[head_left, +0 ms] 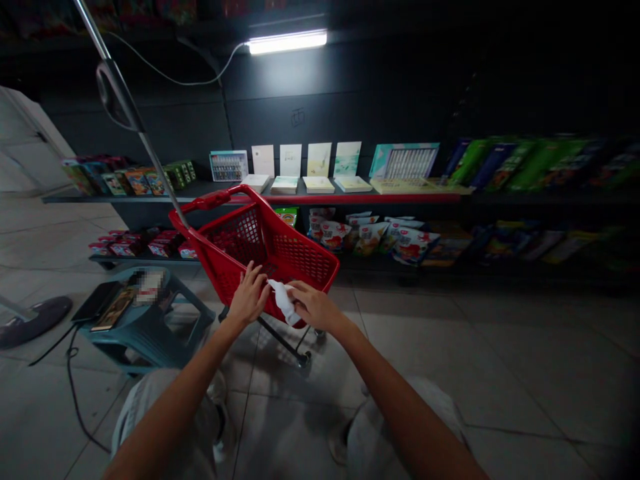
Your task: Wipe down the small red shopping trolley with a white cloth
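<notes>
A white cloth (pixel 283 302), twisted into a narrow bunch, sits between my two hands just in front of a red plastic wheeled shopping basket (pixel 300 250). My left hand (pixel 249 297) pinches the cloth's upper end with curled fingers, close to the basket's near side. My right hand (pixel 315 307) lies over the cloth's middle and lower part, with its fingers pressed on it. The cloth hides a small part of the red mesh wall, and the hands cover part of the basket's near rim.
A teal plastic stool (pixel 145 333) holding a phone and papers stands to the left, with a round dark fan base (pixel 35 321) and a black cable on the tiles beyond it. Dark shop shelves (pixel 350 199) hold notebooks and snack packets ahead. A metal pole (pixel 135 113) slants down at upper left.
</notes>
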Action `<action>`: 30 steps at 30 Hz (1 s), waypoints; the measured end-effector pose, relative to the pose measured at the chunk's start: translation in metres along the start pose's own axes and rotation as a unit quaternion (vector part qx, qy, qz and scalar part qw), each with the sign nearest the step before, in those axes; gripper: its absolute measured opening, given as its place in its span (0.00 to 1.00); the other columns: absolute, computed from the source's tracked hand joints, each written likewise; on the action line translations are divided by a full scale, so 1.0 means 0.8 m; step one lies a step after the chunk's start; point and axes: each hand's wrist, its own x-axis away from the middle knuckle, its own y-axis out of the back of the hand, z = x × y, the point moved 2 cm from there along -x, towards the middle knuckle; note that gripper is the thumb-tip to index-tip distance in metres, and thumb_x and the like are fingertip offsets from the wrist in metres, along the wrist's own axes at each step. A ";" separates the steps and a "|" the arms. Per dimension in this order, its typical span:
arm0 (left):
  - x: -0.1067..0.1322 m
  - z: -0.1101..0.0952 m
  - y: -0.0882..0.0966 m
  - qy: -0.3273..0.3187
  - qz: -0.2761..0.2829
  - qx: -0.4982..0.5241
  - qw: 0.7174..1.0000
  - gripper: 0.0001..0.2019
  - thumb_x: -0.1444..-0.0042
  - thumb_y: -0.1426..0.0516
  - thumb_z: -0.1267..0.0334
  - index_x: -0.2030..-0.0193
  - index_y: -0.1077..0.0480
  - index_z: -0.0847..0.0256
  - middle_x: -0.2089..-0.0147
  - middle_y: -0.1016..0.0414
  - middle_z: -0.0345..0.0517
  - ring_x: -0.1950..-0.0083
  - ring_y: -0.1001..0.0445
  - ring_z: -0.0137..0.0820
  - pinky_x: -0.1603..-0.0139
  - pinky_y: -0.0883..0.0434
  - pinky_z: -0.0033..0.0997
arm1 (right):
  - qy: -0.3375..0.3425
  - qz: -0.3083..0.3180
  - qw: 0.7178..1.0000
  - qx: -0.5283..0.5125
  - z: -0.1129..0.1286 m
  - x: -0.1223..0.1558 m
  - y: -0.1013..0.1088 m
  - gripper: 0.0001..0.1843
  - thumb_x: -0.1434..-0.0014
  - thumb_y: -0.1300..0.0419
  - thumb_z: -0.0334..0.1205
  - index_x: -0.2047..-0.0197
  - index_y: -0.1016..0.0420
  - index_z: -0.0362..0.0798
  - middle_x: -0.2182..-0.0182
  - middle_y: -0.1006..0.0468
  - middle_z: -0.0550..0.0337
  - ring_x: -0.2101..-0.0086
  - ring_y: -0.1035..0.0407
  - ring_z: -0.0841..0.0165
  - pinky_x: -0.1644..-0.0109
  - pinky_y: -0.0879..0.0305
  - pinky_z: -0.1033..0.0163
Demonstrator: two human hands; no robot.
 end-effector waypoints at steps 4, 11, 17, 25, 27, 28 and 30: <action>-0.004 0.020 0.002 0.005 -0.013 0.017 1.000 0.15 0.26 0.53 0.55 0.43 0.32 0.58 0.26 0.38 0.56 0.17 0.60 0.44 0.21 0.46 0.59 | 0.001 0.011 1.000 0.006 0.001 0.003 -0.004 0.20 0.35 0.43 0.28 0.42 0.27 0.50 0.39 0.27 0.51 0.43 0.28 0.64 0.39 0.30 0.59; 0.010 -0.006 0.003 -0.054 0.009 -0.011 0.998 0.20 0.29 0.54 0.62 0.33 0.37 0.61 0.22 0.46 0.60 0.17 0.59 0.45 0.20 0.60 0.66 | 0.004 0.008 1.000 0.014 0.009 -0.005 -0.020 0.21 0.36 0.44 0.28 0.41 0.29 0.49 0.38 0.28 0.51 0.40 0.31 0.62 0.35 0.34 0.56; 0.022 -0.013 -0.012 -0.118 0.043 0.034 0.991 0.24 0.34 0.51 0.62 0.32 0.33 0.59 0.31 0.32 0.57 0.21 0.48 0.47 0.21 0.58 0.65 | 0.000 0.008 0.999 0.036 0.029 -0.012 -0.025 0.20 0.32 0.40 0.43 0.39 0.32 0.47 0.40 0.27 0.48 0.41 0.32 0.59 0.35 0.36 0.53; 0.019 -0.007 -0.004 -0.068 0.006 0.048 0.996 0.17 0.34 0.52 0.61 0.45 0.26 0.59 0.44 0.26 0.57 0.33 0.34 0.46 0.22 0.46 0.62 | -0.077 0.033 0.994 0.069 0.032 -0.031 -0.037 0.12 0.31 0.46 0.38 0.46 0.34 0.46 0.52 0.22 0.49 0.52 0.26 0.61 0.48 0.33 0.60; 0.019 -0.006 0.003 -0.057 -0.001 0.045 0.997 0.16 0.31 0.53 0.59 0.49 0.26 0.58 0.47 0.25 0.55 0.35 0.32 0.44 0.24 0.43 0.58 | -0.098 0.056 0.992 0.056 0.031 -0.037 -0.036 0.15 0.31 0.46 0.40 0.44 0.36 0.45 0.53 0.21 0.49 0.55 0.25 0.61 0.52 0.34 0.61; 0.019 -0.005 0.006 -0.052 -0.004 0.046 0.998 0.16 0.30 0.53 0.59 0.50 0.26 0.58 0.48 0.25 0.54 0.36 0.31 0.43 0.24 0.41 0.56 | -0.108 0.066 0.991 0.052 0.031 -0.040 -0.035 0.17 0.31 0.46 0.41 0.43 0.36 0.45 0.53 0.20 0.48 0.55 0.24 0.60 0.54 0.34 0.61; 0.020 -0.001 0.013 -0.045 -0.008 0.051 0.998 0.16 0.29 0.53 0.59 0.52 0.25 0.57 0.49 0.24 0.52 0.37 0.30 0.42 0.26 0.38 0.53 | -0.121 0.083 0.988 0.049 0.031 -0.047 -0.034 0.18 0.31 0.46 0.42 0.42 0.36 0.44 0.53 0.19 0.47 0.56 0.24 0.60 0.54 0.36 0.61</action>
